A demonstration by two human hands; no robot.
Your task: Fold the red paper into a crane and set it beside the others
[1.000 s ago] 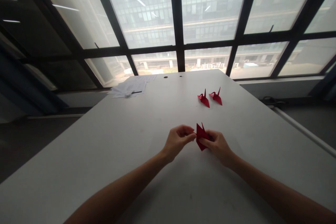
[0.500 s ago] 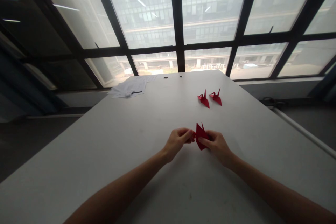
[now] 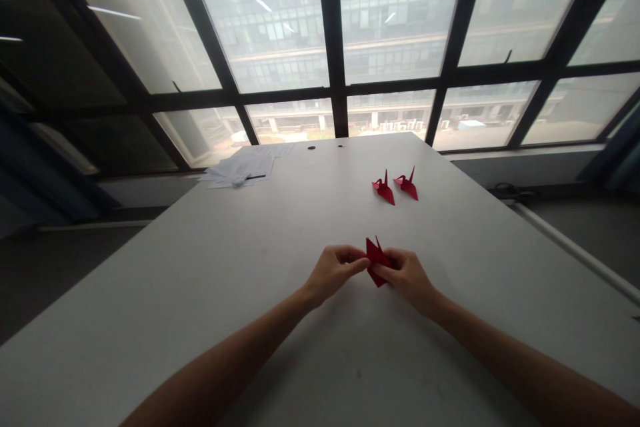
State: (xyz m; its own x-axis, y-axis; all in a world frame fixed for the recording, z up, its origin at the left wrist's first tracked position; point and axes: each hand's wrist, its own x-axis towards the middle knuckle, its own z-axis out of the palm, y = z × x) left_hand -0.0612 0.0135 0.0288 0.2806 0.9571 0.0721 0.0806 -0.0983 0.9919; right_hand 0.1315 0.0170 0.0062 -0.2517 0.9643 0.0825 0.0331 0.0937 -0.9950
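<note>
A red folded paper crane (image 3: 376, 255) is held between my two hands just above the white table. My right hand (image 3: 407, 277) grips its body from the right, thumb on the near face and fingers behind. From the left, my left hand (image 3: 336, 268) pinches the crane's left edge with thumb and fingertips; the bit of paper between them is mostly hidden. A thin point and a broader flap of the crane stick up. Farther back stand two finished-looking red paper cranes, one on the left (image 3: 384, 189) and one on the right (image 3: 407, 184).
The white table (image 3: 280, 227) stretches toward large dark-framed windows. Loose papers (image 3: 240, 167) with a dark pen (image 3: 257, 177) on them lie at its far left. Two small dark round spots sit near the far edge. A pale pipe (image 3: 570, 250) runs along the right.
My left thumb and fingers have shifted from beside the crane onto its left edge. The right hand keeps its grip. The whole view has turned slightly, moving things left.
</note>
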